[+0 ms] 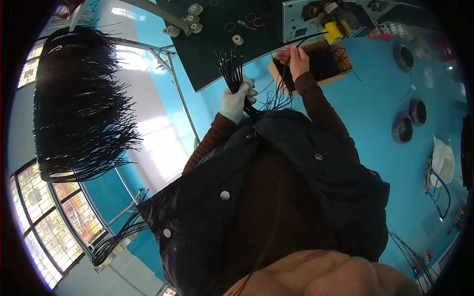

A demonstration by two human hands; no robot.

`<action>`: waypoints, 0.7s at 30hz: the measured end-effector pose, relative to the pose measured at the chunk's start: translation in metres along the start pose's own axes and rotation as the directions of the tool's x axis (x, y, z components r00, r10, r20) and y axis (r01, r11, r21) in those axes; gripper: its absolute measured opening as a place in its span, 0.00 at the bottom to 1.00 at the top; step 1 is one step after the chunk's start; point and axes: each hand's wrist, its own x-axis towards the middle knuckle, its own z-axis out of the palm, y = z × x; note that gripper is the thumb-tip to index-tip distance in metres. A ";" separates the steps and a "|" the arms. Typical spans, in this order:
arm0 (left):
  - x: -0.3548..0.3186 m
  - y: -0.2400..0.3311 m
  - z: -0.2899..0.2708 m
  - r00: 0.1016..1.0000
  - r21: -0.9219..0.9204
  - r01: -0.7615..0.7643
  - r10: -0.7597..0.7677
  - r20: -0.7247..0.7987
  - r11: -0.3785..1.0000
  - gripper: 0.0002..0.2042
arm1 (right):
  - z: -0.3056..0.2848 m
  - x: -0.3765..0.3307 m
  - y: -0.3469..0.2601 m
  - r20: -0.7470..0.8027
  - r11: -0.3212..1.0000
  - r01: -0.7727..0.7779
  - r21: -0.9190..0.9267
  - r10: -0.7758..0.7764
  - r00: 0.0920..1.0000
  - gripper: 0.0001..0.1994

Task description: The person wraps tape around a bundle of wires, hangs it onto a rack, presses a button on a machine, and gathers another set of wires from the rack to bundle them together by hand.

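Observation:
My left hand (234,100), in a white glove, is closed round a bundle of thin black wires (230,71). The wire ends fan out above the fist, and the rest hangs down past it toward my lap. My bare right hand (297,61) is raised beside a machine (316,19) with a yellow part (334,32). Its fingers pinch a single black wire, which appears to run up toward the yellow part; the exact grip is small in view. Below that hand, a cardboard box (343,75) holds a mass of black wires (321,64).
A dark green tabletop (207,59) bears tape rolls (195,10) and small rings. At left hangs a large bunch of black wires (81,108) on a metal frame (173,74). Wrapped black coils (402,128) lie on the blue floor (375,118) at right.

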 end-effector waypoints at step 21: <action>0.008 -0.006 -0.001 0.999 -0.148 -0.026 0.029 0.019 0.989 0.09 | 0.019 -0.098 0.036 0.525 0.794 0.271 -0.544 0.070 0.848 0.14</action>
